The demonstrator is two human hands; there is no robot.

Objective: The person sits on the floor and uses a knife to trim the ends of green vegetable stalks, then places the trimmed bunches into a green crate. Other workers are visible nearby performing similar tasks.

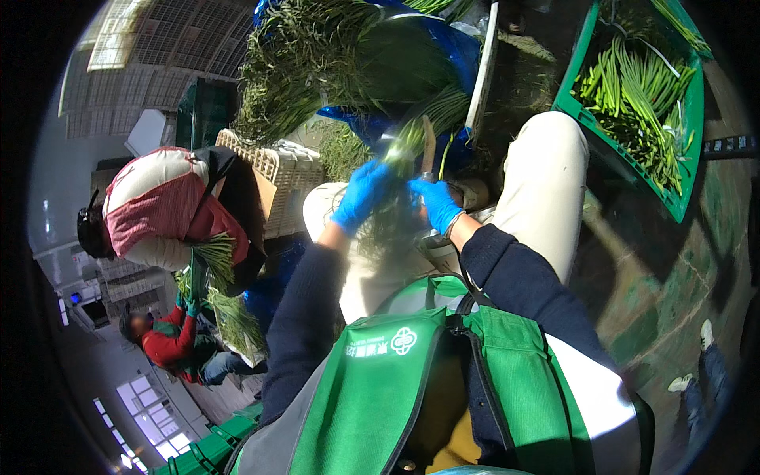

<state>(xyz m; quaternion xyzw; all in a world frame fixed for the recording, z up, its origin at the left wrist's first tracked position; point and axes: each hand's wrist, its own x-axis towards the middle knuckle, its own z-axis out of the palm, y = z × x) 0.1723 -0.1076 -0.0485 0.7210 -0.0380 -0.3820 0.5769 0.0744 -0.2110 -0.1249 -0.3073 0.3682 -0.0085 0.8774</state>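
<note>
My left hand, in a blue glove, grips a bunch of long green stems, which look like garlic scapes. The thin tail ends hang blurred below that hand, over my lap. In my right hand, also blue-gloved, is a knife with a brownish, slightly curved blade pointing away from me. The blade stands close beside the bunch; whether it touches the stems I cannot tell. Just beyond both hands lies a big heap of stems with dry, tangled tips on blue plastic sheeting.
At the right stands a green plastic crate holding tied bunches of scapes. A pale pole edges the heap. Left are a woven-look plastic basket, a bending person and a seated person handling stems. Another person's legs show lower right.
</note>
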